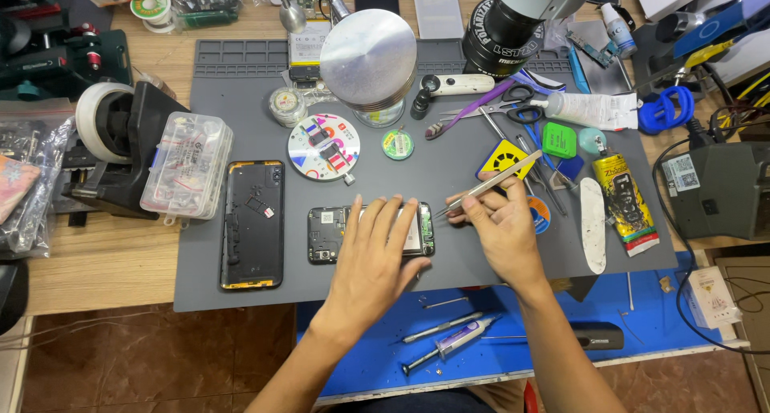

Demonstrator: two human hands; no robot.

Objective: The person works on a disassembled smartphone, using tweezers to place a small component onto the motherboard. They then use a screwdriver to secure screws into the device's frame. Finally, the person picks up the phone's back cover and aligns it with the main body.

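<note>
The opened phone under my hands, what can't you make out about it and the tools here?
- Opened phone, head view: the left hand covers its middle, so the parts there are hidden.
- Tweezers, head view: the tips by the phone's right end are too small to show whether they grip anything.
- Microscope, head view: cut off by the top edge.

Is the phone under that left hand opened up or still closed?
Opened: the phone shows bare circuitry, and its back cover lies apart on the mat.
</note>
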